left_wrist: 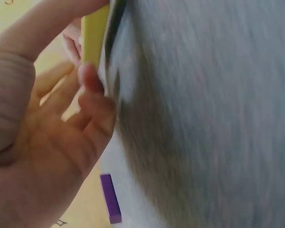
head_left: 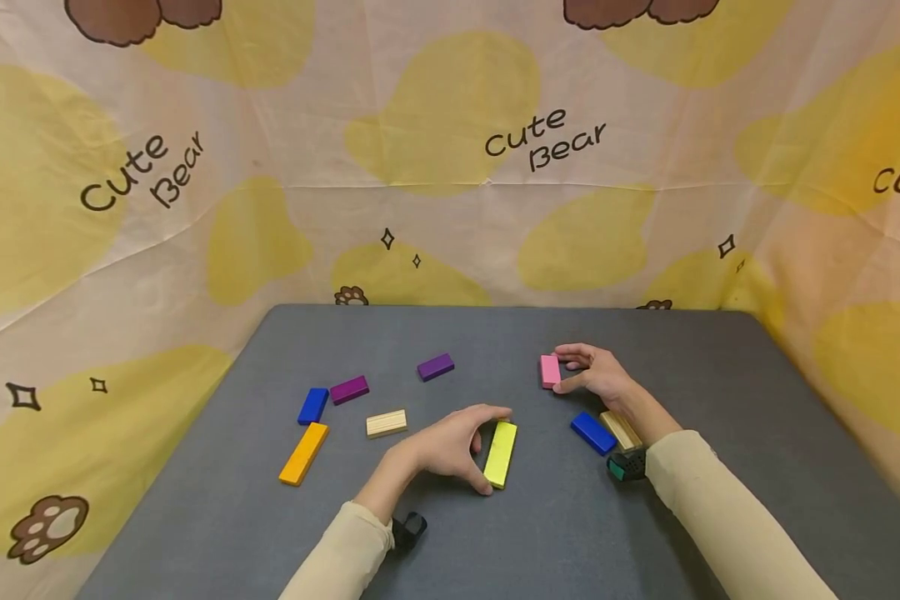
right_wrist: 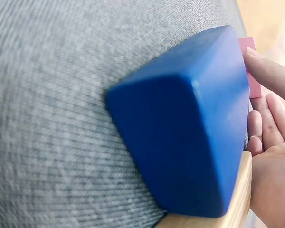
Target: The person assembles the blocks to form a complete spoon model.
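Note:
My left hand pinches a yellow-green block lengthwise, thumb at its near end and index finger at its far end. In the left wrist view, that block shows partly behind the fingers. Farther back, my right hand holds a small pink block between thumb and fingertips. The right wrist view shows the pink block partly hidden by a blue block. Beneath the right wrist lie this blue block and a plain wooden block, side by side.
Left on the grey table lie an orange block, a blue block, a magenta-purple block and a plain wooden block. A purple block lies farther back. Printed cloth surrounds the table's back and sides.

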Demonstrator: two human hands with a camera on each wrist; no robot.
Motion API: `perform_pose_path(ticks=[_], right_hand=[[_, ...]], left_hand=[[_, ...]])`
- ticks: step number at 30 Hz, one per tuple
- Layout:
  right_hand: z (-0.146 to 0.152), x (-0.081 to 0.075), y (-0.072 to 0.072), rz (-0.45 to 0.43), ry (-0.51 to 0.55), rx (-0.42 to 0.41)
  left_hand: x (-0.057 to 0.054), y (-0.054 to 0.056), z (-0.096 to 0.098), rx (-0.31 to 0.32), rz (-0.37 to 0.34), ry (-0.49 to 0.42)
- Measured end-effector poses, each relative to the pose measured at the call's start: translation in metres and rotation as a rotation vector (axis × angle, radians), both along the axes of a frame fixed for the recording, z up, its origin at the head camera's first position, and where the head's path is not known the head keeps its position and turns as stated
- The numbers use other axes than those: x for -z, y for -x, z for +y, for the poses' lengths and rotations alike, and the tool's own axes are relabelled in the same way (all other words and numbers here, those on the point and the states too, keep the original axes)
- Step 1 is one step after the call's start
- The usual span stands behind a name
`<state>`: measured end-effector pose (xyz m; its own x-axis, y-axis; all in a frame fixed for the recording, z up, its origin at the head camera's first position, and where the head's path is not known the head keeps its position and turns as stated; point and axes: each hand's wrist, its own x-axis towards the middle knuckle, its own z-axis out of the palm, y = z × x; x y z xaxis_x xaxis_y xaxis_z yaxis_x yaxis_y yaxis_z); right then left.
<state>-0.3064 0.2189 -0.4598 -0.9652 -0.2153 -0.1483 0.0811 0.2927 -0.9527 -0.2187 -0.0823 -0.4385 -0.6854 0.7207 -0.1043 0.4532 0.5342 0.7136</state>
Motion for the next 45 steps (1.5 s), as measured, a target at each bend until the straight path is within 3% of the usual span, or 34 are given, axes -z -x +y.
perform_pose_path(ticks=[3, 7, 19, 23, 28, 32, 37, 45], right_hand=[[-0.001, 0.000, 0.000, -0.003, -0.001, 0.001], [-0.001, 0.000, 0.001, -0.007, -0.002, 0.006], [0.000, 0.001, 0.000, -0.010, -0.011, 0.009], [0.000, 0.001, 0.000, -0.011, -0.012, 0.006], [0.000, 0.001, 0.000, -0.003, -0.011, 0.004], [0.000, -0.001, -0.001, -0.007, -0.009, 0.005], [0.000, -0.001, -0.002, -0.006, -0.005, 0.007], [-0.001, -0.001, -0.003, -0.009, -0.010, 0.016]], left_hand=[[-0.001, -0.005, 0.007, -0.081, 0.057, -0.024], [-0.001, -0.013, 0.016, -0.162, 0.065, -0.039], [0.010, -0.019, 0.025, -0.207, 0.064, -0.006], [0.008, -0.022, 0.021, -0.236, 0.033, -0.050], [0.005, -0.033, 0.014, -0.363, -0.022, -0.202], [0.007, -0.043, 0.013, -0.410, -0.064, -0.283], [0.011, -0.049, 0.019, -0.436, -0.066, -0.290], [0.015, -0.049, 0.023, -0.477, -0.053, -0.276]])
